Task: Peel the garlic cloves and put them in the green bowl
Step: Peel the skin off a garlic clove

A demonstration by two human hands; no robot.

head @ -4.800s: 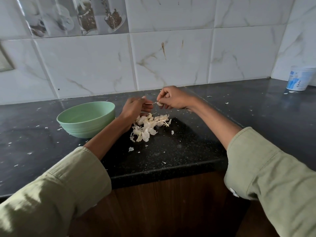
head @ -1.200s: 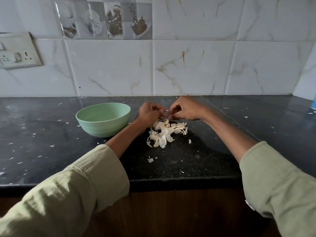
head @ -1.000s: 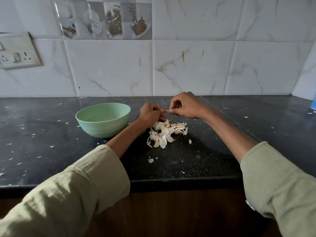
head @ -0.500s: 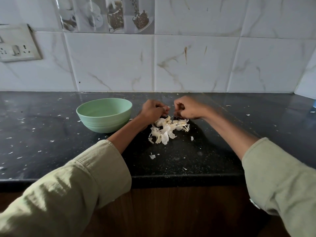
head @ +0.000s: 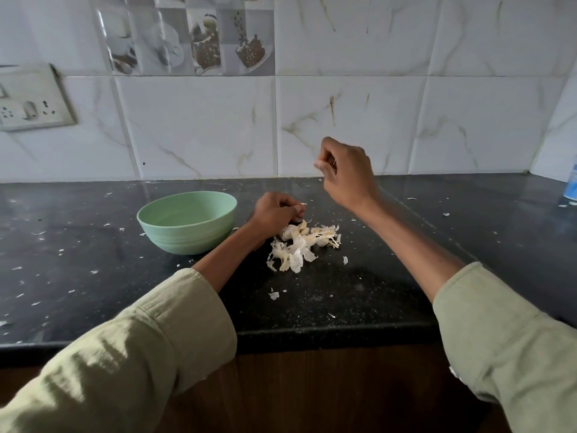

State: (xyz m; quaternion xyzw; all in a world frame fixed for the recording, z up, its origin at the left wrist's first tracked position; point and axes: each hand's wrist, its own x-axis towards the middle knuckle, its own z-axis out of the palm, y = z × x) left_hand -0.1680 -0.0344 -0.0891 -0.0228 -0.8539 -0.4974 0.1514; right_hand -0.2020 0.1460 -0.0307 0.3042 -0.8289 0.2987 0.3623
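Resting curled left hand [head: 274, 210] on the pale heap of garlic cloves and papery skins [head: 303, 242] mid-bench, grip contents hidden, just right of the round pale-green plastic bowl [head: 187, 221]; raised right hand [head: 346, 173] pinching together above, farther from bowl.

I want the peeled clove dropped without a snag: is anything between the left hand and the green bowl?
Nothing visible. The left hand sits just right of the green bowl, with only bare countertop and tiny skin flecks between them.
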